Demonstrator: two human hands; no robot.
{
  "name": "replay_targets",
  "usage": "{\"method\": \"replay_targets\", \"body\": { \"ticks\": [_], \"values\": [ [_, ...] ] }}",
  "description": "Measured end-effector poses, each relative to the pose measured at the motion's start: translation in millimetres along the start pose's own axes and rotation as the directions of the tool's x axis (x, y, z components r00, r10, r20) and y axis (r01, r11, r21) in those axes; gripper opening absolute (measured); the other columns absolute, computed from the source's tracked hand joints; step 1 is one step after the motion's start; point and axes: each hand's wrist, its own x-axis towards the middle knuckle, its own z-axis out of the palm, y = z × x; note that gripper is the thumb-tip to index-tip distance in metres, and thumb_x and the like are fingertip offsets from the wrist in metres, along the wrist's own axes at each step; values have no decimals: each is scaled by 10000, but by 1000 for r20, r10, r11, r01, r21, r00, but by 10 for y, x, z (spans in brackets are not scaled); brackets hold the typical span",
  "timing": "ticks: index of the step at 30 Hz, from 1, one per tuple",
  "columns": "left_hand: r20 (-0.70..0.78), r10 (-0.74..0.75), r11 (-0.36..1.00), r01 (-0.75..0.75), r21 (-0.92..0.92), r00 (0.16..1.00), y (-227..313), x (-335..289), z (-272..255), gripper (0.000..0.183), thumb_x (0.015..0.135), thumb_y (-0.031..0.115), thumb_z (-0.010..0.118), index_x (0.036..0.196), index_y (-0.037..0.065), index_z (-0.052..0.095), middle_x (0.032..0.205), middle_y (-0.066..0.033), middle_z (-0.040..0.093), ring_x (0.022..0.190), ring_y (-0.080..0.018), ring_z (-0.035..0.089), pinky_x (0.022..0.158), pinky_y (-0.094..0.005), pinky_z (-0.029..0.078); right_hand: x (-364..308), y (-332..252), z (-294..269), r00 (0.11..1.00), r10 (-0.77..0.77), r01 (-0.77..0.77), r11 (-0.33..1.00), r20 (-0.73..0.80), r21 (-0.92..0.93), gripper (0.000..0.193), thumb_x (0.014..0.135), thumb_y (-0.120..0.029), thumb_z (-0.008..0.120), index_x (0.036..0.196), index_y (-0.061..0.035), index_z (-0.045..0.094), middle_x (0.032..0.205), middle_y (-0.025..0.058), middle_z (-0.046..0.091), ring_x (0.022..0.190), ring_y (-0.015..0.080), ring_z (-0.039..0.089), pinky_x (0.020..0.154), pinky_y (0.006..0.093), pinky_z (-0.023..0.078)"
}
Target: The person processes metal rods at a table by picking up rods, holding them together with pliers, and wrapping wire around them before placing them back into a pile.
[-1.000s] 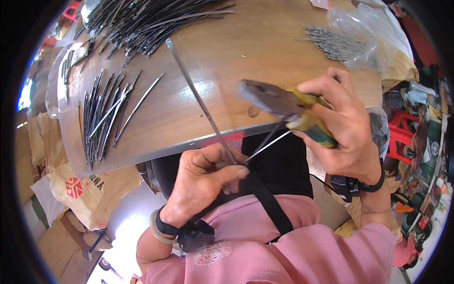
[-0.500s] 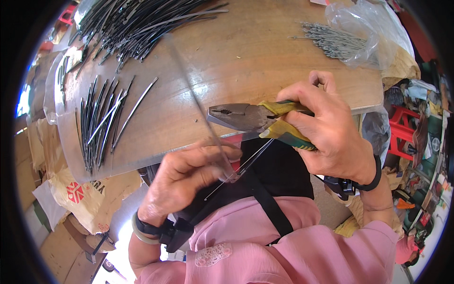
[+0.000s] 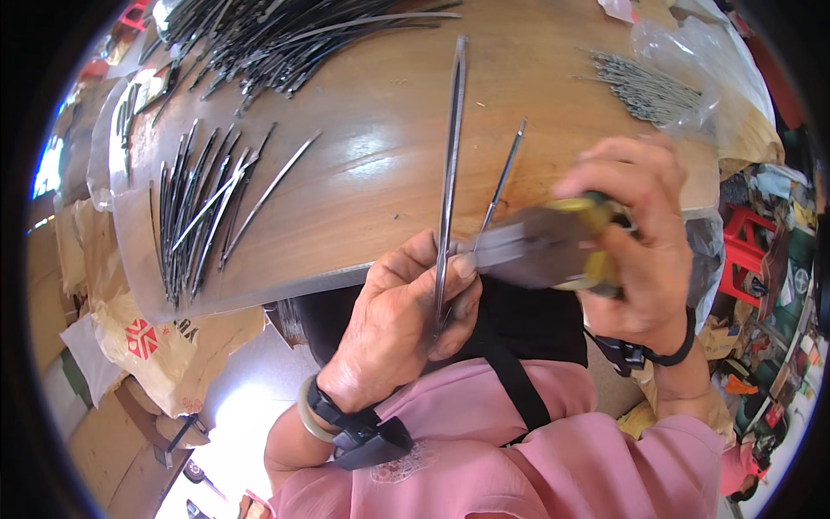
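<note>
My left hand (image 3: 402,303) is closed at the table's front edge, pinching a long, narrow, dark metal strip (image 3: 453,138) that stands up past the thumb. A shorter, thinner dark rod (image 3: 507,169) slants up to the right from the same fingertips. Blurred by motion, my right hand (image 3: 640,233) grips combination pliers (image 3: 527,246) by their yellow and green handles. The plier jaws reach beside the left thumb tip, at the rod's lower end; whether they touch it, I cannot tell.
Several dark strips (image 3: 203,208) lie loosely on the wooden table (image 3: 372,208) at left, with a big heap of them (image 3: 285,39) behind. Thin grey metal pieces (image 3: 648,86) spill from a clear plastic bag (image 3: 679,52) at back right. A red plastic stool (image 3: 745,251) stands at right.
My left hand has moved right and up, and its strip now stands nearly upright with the thin rod raised beside it. The pliers have swung down and right, towards the left fingertips.
</note>
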Motion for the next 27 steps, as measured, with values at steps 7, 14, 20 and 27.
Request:
{"method": "replay_targets", "body": {
  "ticks": [7, 14, 20, 27],
  "values": [
    [-15, 367, 910, -355, 215, 930, -79, -142, 14, 106, 962, 79, 558, 997, -22, 556, 632, -46, 507, 451, -87, 404, 418, -227, 307, -342, -129, -4, 920, 262, -357, 866, 290, 350, 451, 578, -113, 841, 975, 9, 664, 1134, 165, 591, 934, 335, 596, 810, 388, 482],
    [-41, 463, 803, -399, 442, 886, -145, -106, 55, 68, 960, 25, 556, 993, 14, 614, 698, 16, 563, 540, -26, 446, 479, -178, 346, -344, -194, -31, 861, 198, -343, 906, 468, 248, 324, 714, -110, 771, 980, 27, 647, 1103, 182, 596, 973, 331, 620, 798, 385, 500],
    [-107, 547, 740, -420, 525, 830, -164, -173, -131, 127, 934, 105, 555, 932, -22, 550, 594, -41, 529, 412, -83, 409, 395, -208, 289, -241, -219, 148, 910, 48, -166, 953, 412, 255, 324, 748, -172, 758, 919, 42, 586, 1009, 183, 564, 812, 338, 619, 658, 380, 528],
    [-105, 582, 604, -343, 720, 806, 268, -438, -414, 93, 935, 89, 565, 950, 2, 536, 612, -27, 499, 443, -72, 395, 400, -200, 282, -20, 91, 14, 968, 14, -68, 975, 250, 210, 298, 768, -186, 725, 919, 38, 600, 1004, 185, 578, 808, 332, 626, 644, 380, 526]
  ]
}}
